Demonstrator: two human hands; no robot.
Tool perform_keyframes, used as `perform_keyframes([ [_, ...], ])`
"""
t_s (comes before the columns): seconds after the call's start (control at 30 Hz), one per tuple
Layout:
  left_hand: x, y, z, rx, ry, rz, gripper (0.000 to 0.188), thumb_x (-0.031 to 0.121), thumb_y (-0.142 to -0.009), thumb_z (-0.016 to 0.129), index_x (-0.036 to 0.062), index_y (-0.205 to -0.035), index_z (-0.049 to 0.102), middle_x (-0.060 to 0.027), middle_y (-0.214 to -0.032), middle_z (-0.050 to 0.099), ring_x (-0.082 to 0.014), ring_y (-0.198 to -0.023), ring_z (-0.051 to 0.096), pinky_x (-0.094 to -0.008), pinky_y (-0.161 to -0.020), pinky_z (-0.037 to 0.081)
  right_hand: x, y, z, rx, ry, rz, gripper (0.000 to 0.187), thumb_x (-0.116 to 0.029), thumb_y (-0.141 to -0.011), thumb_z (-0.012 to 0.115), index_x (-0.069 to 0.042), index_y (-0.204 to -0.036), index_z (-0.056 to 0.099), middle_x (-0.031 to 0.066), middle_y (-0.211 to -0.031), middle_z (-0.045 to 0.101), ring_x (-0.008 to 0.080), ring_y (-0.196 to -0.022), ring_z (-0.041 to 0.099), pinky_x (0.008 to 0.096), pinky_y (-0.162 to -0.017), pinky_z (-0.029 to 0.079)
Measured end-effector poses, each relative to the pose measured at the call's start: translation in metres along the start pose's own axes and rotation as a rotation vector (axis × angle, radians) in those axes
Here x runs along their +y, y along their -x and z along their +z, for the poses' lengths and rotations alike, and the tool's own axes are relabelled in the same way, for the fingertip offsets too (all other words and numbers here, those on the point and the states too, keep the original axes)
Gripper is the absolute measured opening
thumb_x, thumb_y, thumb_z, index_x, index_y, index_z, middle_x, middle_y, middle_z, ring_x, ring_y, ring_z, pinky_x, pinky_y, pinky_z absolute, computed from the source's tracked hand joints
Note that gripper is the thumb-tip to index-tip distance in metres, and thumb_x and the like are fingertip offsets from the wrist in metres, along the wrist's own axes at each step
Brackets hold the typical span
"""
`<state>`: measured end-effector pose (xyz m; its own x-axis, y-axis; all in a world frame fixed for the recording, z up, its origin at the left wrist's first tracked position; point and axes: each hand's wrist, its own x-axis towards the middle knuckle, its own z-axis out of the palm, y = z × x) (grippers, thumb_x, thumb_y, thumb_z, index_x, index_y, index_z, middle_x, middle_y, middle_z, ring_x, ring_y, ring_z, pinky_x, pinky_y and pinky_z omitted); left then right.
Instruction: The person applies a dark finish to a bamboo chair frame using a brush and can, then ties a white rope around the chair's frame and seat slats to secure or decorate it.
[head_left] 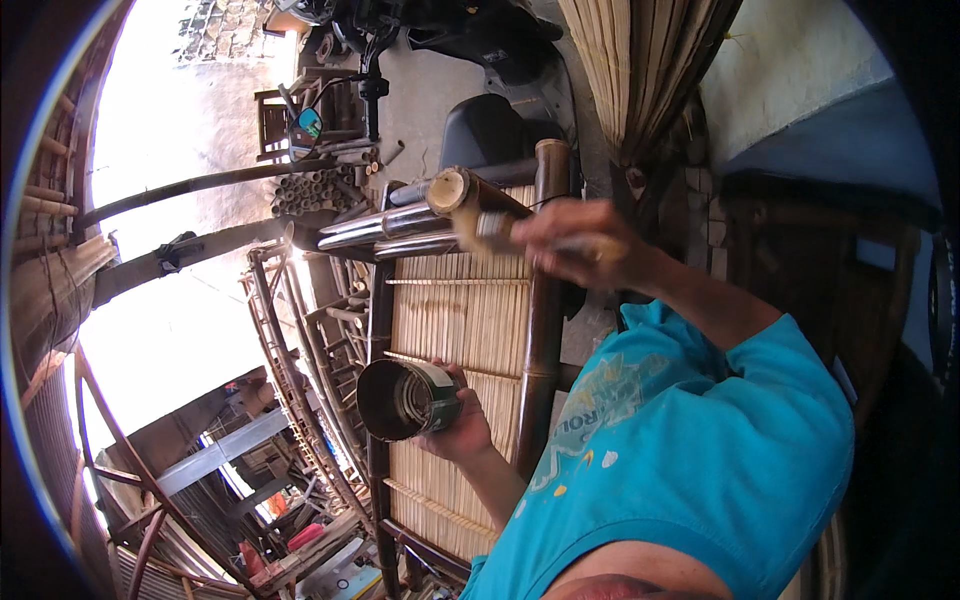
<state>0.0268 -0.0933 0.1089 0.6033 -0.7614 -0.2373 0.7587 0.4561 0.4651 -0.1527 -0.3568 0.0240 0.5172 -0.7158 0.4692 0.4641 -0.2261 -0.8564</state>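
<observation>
One tin [405, 400] gripped in the left hand [462, 425]; one blurred brush [487, 232] gripped in the right hand [580, 243], over a slatted bamboo panel [460, 320] in a cluttered workshop.

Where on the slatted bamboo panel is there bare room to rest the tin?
Bare slats lie between the right hand with its brush and the left hand holding the tin. The panel's top end is crowded with bamboo poles.

The left hand [462, 425] holds an open tin can [405, 400] over the slatted bamboo panel [460, 320], while the right hand [580, 243] grips a brush [490, 230] above, against the frame's end pole [545, 300].
</observation>
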Motion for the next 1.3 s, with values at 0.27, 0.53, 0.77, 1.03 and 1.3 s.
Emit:
perform_keyframes([
  [0.27, -0.005, 0.015, -0.008, 0.005, -0.041, 0.073, 0.061, 0.049, -0.09, 0.054, 0.0116, -0.138, 0.048, -0.0252, -0.137, 0.045, -0.0454, -0.122, 0.047, -0.0495, -0.086, 0.054, 0.036, -0.038, -0.053, 0.152, 0.091, 0.111, 0.018, -0.014, -0.093, 0.064, -0.004, -0.107, 0.07, 0.0062, -0.103, 0.07, 0.0116, -0.092, 0.065, 0.0271, -0.079, 0.054],
  [0.53, -0.01, 0.026, -0.012, 0.096, -0.045, 0.123, 0.065, 0.053, -0.089, 0.054, 0.0126, -0.139, 0.047, -0.0256, -0.138, 0.044, -0.0441, -0.122, 0.047, -0.0459, -0.085, 0.054, 0.059, -0.068, -0.061, 0.068, 0.053, 0.263, 0.022, -0.015, -0.093, 0.064, -0.001, -0.109, 0.068, 0.0045, -0.104, 0.069, 0.009, -0.091, 0.063, 0.0233, -0.081, 0.053],
  [0.77, -0.01, 0.034, -0.018, 0.082, -0.023, 0.165, 0.068, 0.054, -0.087, 0.057, 0.0141, -0.14, 0.045, -0.0239, -0.138, 0.045, -0.0431, -0.122, 0.048, -0.0462, -0.086, 0.055, 0.074, -0.088, -0.057, 0.14, -0.238, 0.492, 0.023, -0.017, -0.093, 0.063, -0.002, -0.109, 0.067, 0.0047, -0.1, 0.068, 0.0099, -0.086, 0.066, 0.0235, -0.076, 0.055],
  [1.03, -0.008, 0.033, -0.027, 0.121, 0.029, 0.212, 0.064, 0.056, -0.09, 0.05, 0.0139, -0.138, 0.048, -0.0244, -0.136, 0.047, -0.0441, -0.12, 0.049, -0.0473, -0.083, 0.056, 0.072, -0.101, -0.052, 0.151, -0.256, 0.439, 0.022, -0.02, -0.094, 0.062, -0.005, -0.109, 0.069, 0.0056, -0.105, 0.068, 0.0125, -0.092, 0.065, 0.0269, -0.081, 0.055],
  [1.3, 0.001, 0.024, -0.018, 0.12, 0.127, 0.22, 0.071, 0.066, -0.088, 0.047, 0.0128, -0.135, 0.05, -0.0232, -0.13, 0.05, -0.0438, -0.117, 0.051, -0.0483, -0.076, 0.058, 0.06, -0.123, -0.053, 0.045, -0.26, 0.529, 0.022, -0.017, -0.094, 0.062, -0.004, -0.111, 0.067, 0.0048, -0.102, 0.068, 0.0121, -0.092, 0.064, 0.0268, -0.083, 0.053],
])
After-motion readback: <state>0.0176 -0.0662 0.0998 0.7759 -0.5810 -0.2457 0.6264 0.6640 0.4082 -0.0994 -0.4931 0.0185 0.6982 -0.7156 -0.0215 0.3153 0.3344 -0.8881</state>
